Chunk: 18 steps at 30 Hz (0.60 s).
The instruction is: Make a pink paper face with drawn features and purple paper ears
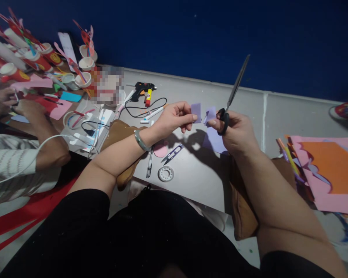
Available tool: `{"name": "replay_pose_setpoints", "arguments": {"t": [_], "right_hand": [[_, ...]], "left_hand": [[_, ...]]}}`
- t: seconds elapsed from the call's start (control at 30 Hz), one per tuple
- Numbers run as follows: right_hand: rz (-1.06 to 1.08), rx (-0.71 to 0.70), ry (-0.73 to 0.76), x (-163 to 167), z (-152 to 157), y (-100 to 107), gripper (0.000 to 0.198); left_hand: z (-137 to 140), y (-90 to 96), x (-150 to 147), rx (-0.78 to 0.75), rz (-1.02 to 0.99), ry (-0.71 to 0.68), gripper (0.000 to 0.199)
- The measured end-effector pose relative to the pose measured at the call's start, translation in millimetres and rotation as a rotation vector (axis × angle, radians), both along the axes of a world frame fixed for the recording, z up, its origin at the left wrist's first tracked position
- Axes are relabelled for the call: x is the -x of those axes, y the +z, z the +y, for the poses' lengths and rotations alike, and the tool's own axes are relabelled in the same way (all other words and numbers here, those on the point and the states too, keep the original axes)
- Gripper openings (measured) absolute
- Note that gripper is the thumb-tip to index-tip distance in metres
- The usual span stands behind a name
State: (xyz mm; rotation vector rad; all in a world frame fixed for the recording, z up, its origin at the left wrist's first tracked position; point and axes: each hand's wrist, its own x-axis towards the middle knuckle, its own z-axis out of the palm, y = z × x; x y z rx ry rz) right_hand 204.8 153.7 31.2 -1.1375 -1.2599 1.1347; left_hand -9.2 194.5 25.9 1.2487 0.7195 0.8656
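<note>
Left fingers [190, 118] pinch a purple paper piece [196, 112]; just beside, right fingers [213, 122] grip another purple scrap [211, 114] and scissors [229, 101].

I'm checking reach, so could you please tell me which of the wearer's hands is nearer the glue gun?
Left. The left hand is to the right of the glue gun; the right hand, holding scissors, is farther right.

"Where's that camera looking from?"

"It's head-worn, facing forward and down, fairly near the left hand [178, 117] and right hand [240, 130] mid-frame, blue wall [197, 38] across the top."
</note>
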Motion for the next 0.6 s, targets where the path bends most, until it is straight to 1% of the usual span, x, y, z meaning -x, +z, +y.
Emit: {"name": "replay_pose_setpoints", "arguments": {"t": [0.1, 0.13, 0.2, 0.33, 0.4, 0.43, 0.47, 0.53, 0.6], "right_hand": [[-0.006, -0.009, -0.039, -0.6, 3.7, -5.6, 0.060], [-0.015, -0.009, -0.048, -1.0, 4.6, -6.9, 0.059], [-0.033, -0.003, -0.057, -1.7, 5.3, -8.4, 0.057], [-0.050, -0.029, -0.036, -3.3, 3.8, -11.1, 0.049], [-0.043, -0.063, 0.003, -4.3, 3.6, -14.6, 0.043], [-0.043, -0.078, 0.025, -4.8, 3.9, -16.7, 0.041], [-0.050, -0.090, 0.043, -5.3, 4.5, -18.9, 0.040], [-0.083, -0.110, 0.059, -5.7, 5.9, -22.1, 0.042], [-0.132, -0.132, 0.057, -5.4, 6.6, -23.2, 0.046]], "left_hand": [[2.5, -6.1, -1.3, 0.003, -0.034, 0.083, 0.067], [3.2, -8.0, -1.8, -0.009, -0.036, 0.109, 0.065], [3.8, -10.3, -2.8, -0.046, -0.022, 0.133, 0.053], [1.8, -9.9, -4.3, -0.146, 0.015, 0.086, 0.021], [0.4, -8.4, -4.8, -0.167, 0.026, 0.050, 0.010], [-0.3, -7.4, -5.1, -0.165, 0.030, 0.028, 0.008], [-0.9, -6.2, -5.3, -0.157, 0.034, 0.004, 0.012], [-2.7, -3.0, -5.9, -0.141, 0.050, -0.037, 0.030], [-5.6, 1.4, -6.7, -0.129, 0.080, -0.042, 0.045]]}}
